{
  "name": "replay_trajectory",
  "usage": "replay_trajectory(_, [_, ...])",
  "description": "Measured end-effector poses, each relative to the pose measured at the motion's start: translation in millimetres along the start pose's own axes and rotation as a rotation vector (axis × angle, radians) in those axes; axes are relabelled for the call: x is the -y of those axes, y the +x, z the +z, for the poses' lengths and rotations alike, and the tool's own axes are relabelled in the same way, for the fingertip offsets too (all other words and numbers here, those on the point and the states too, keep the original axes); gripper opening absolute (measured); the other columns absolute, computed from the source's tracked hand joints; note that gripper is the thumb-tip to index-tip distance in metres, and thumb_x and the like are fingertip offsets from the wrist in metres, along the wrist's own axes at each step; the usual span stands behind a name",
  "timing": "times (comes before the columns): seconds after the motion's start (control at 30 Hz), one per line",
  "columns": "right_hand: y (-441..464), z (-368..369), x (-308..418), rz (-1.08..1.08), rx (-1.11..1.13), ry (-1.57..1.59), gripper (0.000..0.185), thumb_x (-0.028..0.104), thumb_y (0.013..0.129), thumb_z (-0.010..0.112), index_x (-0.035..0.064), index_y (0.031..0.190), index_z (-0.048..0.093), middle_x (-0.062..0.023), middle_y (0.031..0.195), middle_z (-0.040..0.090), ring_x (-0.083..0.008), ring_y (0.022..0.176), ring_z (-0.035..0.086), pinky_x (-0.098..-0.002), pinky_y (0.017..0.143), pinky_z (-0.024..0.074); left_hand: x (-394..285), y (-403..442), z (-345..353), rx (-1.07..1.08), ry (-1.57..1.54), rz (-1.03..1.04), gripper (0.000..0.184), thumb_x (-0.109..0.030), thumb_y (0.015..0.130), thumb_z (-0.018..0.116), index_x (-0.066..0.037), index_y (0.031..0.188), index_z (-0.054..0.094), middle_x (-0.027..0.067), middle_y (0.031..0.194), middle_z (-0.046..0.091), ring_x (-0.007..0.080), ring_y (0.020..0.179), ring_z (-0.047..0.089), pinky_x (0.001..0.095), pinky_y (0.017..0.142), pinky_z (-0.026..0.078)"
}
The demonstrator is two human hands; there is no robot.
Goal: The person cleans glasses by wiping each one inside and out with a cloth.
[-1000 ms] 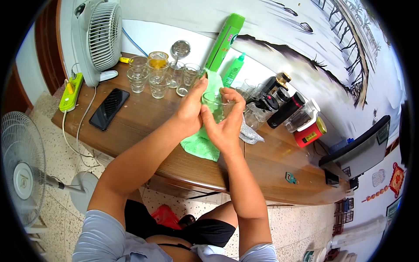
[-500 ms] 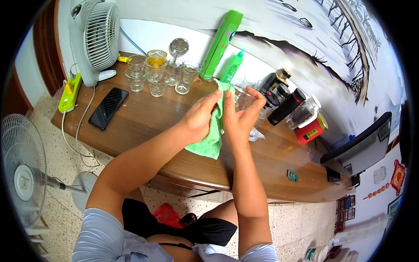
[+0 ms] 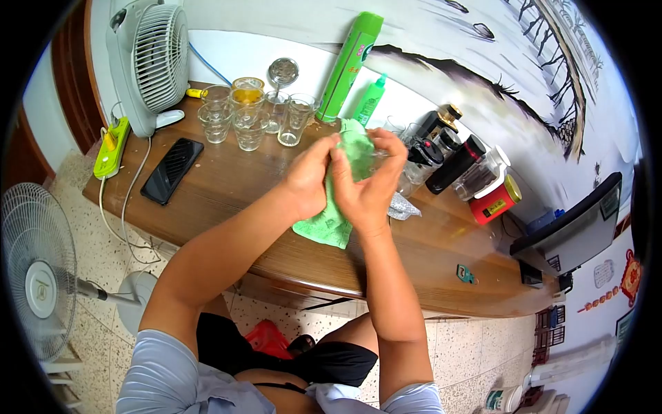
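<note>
Above the desk, my left hand (image 3: 308, 174) is closed on a green cloth (image 3: 325, 228), whose lower end hangs down onto the wood. My right hand (image 3: 363, 190) is wrapped round a clear drinking glass (image 3: 378, 160), largely hidden by the fingers and by the cloth pressed against it. Both hands touch each other at the cloth. Several clear glasses (image 3: 249, 131) stand in a group to the left, beyond my left hand. A crumpled silvery wrapper (image 3: 403, 207) lies just right of my right wrist.
Behind the hands stand a tall green can (image 3: 350, 67) and a green bottle (image 3: 370, 101). A black flask (image 3: 456, 164), a clear pitcher (image 3: 480, 178) and a red tin (image 3: 495, 200) are to the right. A phone (image 3: 171, 171) and a fan (image 3: 153, 65) sit left, a monitor (image 3: 569, 219) far right.
The cloth's upper part has moved over the glass and covers more of it. My right hand has turned and shifted slightly left, closer against my left hand.
</note>
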State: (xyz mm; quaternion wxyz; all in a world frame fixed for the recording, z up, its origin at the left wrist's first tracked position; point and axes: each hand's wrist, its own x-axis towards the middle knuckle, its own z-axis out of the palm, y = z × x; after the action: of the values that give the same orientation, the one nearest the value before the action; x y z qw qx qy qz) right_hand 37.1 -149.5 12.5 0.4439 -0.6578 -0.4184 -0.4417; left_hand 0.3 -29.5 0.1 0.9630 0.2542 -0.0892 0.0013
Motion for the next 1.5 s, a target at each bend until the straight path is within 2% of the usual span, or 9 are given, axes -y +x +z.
replay_trajectory(0.07, [1,-4,-7,0.098,-0.071,-0.030,0.061,0.018,0.086,0.087,-0.0027,0.126,0.045,-0.0258,0.128,0.053,-0.0394,0.119,0.055,-0.0498,0.106,0.0426,9,-9,11,-0.121,0.184,0.112,0.039,-0.031,0.113,0.049,-0.005,0.138,0.059,0.0074,0.137,0.065,0.0191,0.126,0.063,0.0395,0.112,0.050])
replay_trajectory(0.27, [-1,-8,-23,0.452,-0.090,0.068,0.058,0.023,0.092,0.084,-0.0046,0.125,0.046,-0.0231,0.122,0.055,-0.0349,0.117,0.056,-0.0463,0.106,0.0430,12,-4,0,0.157,0.174,0.128,0.045,-0.030,0.115,0.047,0.000,0.147,0.056,0.0089,0.147,0.059,0.0158,0.136,0.053,0.0353,0.118,0.040])
replay_trajectory(0.43, [-12,3,-8,0.266,0.049,0.073,0.051,0.019,0.093,0.083,0.0001,0.122,0.046,-0.0182,0.126,0.058,-0.0271,0.120,0.056,-0.0406,0.105,0.0450,-2,0,3,0.160,0.467,0.422,0.060,-0.041,0.116,0.044,-0.003,0.162,0.041,0.0123,0.159,0.049,0.0189,0.144,0.047,0.0371,0.126,0.031])
replay_trajectory(0.63, [-5,3,15,-0.038,0.149,0.105,0.057,0.016,0.081,0.088,0.0024,0.116,0.044,-0.0291,0.134,0.052,-0.0442,0.127,0.053,-0.0516,0.109,0.0424,-10,2,-7,0.067,0.067,0.155,0.058,-0.053,0.113,0.045,-0.011,0.152,0.051,0.0093,0.145,0.058,0.0186,0.132,0.057,0.0410,0.111,0.050])
replay_trajectory(0.77, [-3,-3,10,-0.051,0.095,0.036,0.057,0.018,0.083,0.088,0.0011,0.116,0.044,-0.0286,0.134,0.051,-0.0421,0.126,0.054,-0.0505,0.109,0.0421,-7,-4,-8,0.148,-0.053,-0.133,0.046,-0.049,0.114,0.043,-0.011,0.137,0.057,0.0057,0.134,0.066,0.0203,0.122,0.063,0.0419,0.110,0.052])
replay_trajectory(1.0, [1,0,-7,0.104,-0.046,-0.049,0.057,0.018,0.085,0.086,-0.0042,0.116,0.044,-0.0265,0.123,0.050,-0.0413,0.117,0.052,-0.0504,0.100,0.0430,19,-8,3,-0.118,0.405,0.086,0.037,-0.037,0.116,0.042,-0.008,0.131,0.060,0.0065,0.133,0.063,0.0167,0.124,0.061,0.0386,0.111,0.049])
replay_trajectory(1.17, [-6,1,-12,0.176,0.018,-0.086,0.054,0.017,0.085,0.085,-0.0040,0.115,0.045,-0.0215,0.113,0.049,-0.0372,0.105,0.051,-0.0468,0.094,0.0439,1,-4,3,-0.022,0.200,0.128,0.061,-0.041,0.115,0.035,-0.003,0.162,0.039,0.0119,0.152,0.055,0.0211,0.136,0.055,0.0405,0.119,0.041])
replay_trajectory(1.4, [-12,12,17,0.026,0.054,0.103,0.057,0.020,0.084,0.089,0.0018,0.116,0.045,-0.0200,0.119,0.056,-0.0341,0.105,0.057,-0.0457,0.094,0.0477,-25,-10,18,0.053,0.082,0.155,0.066,-0.042,0.115,0.027,-0.008,0.170,0.020,0.0182,0.171,0.032,0.0281,0.149,0.044,0.0480,0.125,0.035])
replay_trajectory(1.5, [-9,8,16,-0.038,0.019,0.125,0.058,0.024,0.085,0.090,0.0022,0.115,0.045,-0.0211,0.120,0.056,-0.0341,0.104,0.057,-0.0461,0.093,0.0486,-16,-4,1,0.013,0.076,0.043,0.055,-0.044,0.115,0.032,-0.011,0.158,0.040,0.0125,0.154,0.050,0.0261,0.140,0.051,0.0477,0.120,0.040])
